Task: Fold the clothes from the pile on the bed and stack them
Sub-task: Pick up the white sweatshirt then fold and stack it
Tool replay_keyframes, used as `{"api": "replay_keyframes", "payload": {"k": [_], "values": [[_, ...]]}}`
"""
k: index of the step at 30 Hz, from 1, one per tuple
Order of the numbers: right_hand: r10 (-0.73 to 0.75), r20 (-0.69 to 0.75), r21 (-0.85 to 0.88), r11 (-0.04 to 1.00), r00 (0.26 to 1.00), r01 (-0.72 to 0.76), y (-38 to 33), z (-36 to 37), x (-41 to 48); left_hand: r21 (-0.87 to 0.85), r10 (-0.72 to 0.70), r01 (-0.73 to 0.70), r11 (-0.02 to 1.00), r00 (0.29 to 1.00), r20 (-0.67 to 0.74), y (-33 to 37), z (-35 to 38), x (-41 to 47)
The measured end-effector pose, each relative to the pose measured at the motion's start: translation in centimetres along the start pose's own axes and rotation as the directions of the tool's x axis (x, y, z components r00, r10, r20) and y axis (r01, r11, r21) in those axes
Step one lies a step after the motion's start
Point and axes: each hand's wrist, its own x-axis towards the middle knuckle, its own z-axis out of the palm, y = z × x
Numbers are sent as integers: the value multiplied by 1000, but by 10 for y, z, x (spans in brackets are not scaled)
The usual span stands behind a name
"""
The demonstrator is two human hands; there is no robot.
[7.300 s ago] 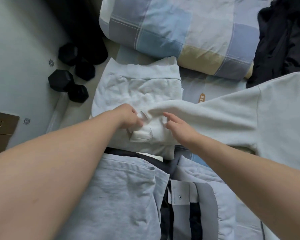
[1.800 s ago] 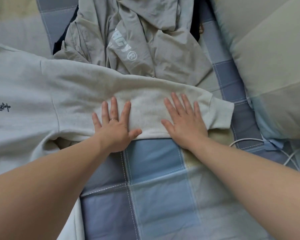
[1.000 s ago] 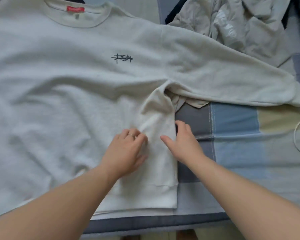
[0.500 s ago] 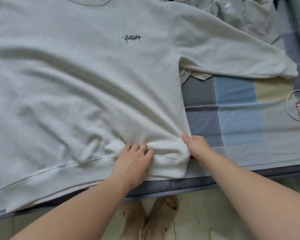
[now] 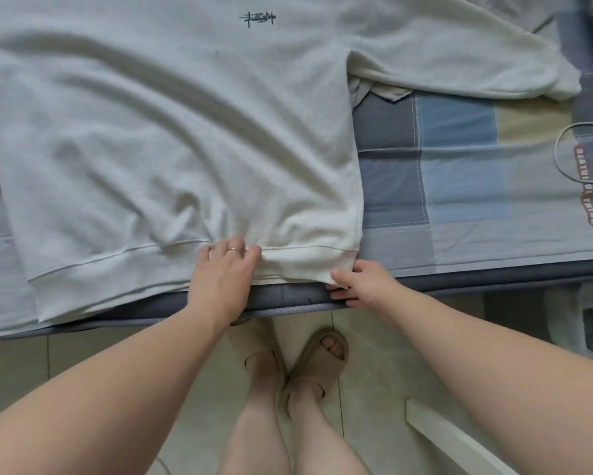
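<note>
The sweatshirt (image 5: 171,132) lies flat and face up on the bed (image 5: 459,173), its small dark logo (image 5: 257,19) at my 12 o'clock and its hem (image 5: 117,265) along the mattress edge nearest me. Its long axis runs from 6 to 12, hem to neck, though the neck is out of view. My right hand (image 5: 356,282) pinches the hem's right corner, thumb on top and fingers underneath, just where the cloth overhangs the edge. My left hand (image 5: 224,272) sits at 9 o'clock from it, near but apart, with its fingers curled down into the ribbing and a small ridge of cloth gathered under them.

From my right hand the side seam climbs straight to 12, and beyond it the sleeve (image 5: 459,53) stretches away toward 2 o'clock. Most of the body spreads from 12 round to 9 of my left hand, with long creases crossing it. I judge that the next fold turns on that seam line: the right side and sleeve must come over toward 9, and my right hand is the nearer one to carry them, while the left holds the middle. A looped cable (image 5: 558,156) lies at 3 o'clock, well apart
</note>
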Motion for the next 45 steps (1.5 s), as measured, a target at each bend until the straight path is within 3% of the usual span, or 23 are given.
{"api": "replay_keyframes", "payload": {"k": [4, 7, 10, 12, 14, 16, 17, 20, 25, 29, 32, 35, 37, 39, 42, 45], "values": [[70, -43, 256, 965, 997, -57, 11, 8, -6, -33, -6, 4, 999, 998, -62, 0, -1, 4], [180, -124, 171, 973, 976, -158, 17, 5, -17, -114, 36, -31, 993, 998, 41, 6, -4, -5], [160, -189, 166, 978, 969, -129, 12, 7, -26, -151, 68, -52, 987, 992, 104, 6, -9, -26], [61, -324, -13, 998, 944, -69, 4, 15, -32, -153, -5, 17, 988, 997, 79, -6, -14, -40], [-228, -485, -462, 887, 844, -26, -1, 27, -37, -123, -100, 103, 987, 994, 37, -27, -14, -50], [-531, -382, -746, 660, 756, 87, -8, 47, -41, -88, -172, 171, 981, 985, -8, -54, -10, -57], [-589, -268, -801, 576, 762, 163, -12, 58, -39, -79, -197, 195, 978, 980, -7, -70, -5, -59], [-593, -26, -865, 417, 804, 280, -19, 93, -21, -36, -199, 202, 979, 977, 73, -115, 9, -59], [-573, -35, -942, 292, 818, 164, -28, 136, 3, -59, -57, 55, 997, 998, -26, -171, 27, -54], [-622, -164, -948, 314, 766, 52, -38, 160, 11, -231, 25, 0, 973, 994, 106, -190, 21, -63], [-540, -266, -930, 360, 798, -67, -52, 174, 8, -219, 100, -49, 975, 969, 225, -199, 22, -86], [-500, -277, -937, 329, 821, -116, -70, 198, 1, -195, 42, -22, 981, 994, 99, -222, 28, -113], [-551, -197, -959, 281, 811, -42, -79, 217, -4, -161, -47, 47, 986, 999, 0, -240, 32, -121], [-592, -121, -962, 269, 797, 53, -82, 236, -6, -125, -37, 29, 992, 997, -64, -254, 35, -120], [-628, -114, -951, 293, 770, 98, -79, 251, -1, -119, -3, -9, 993, 995, -103, -265, 39, -113], [-702, -82, -970, 219, 708, 105, -71, 257, 1, -155, -17, 4, 988, 997, -80, -270, 39, -111]]}}
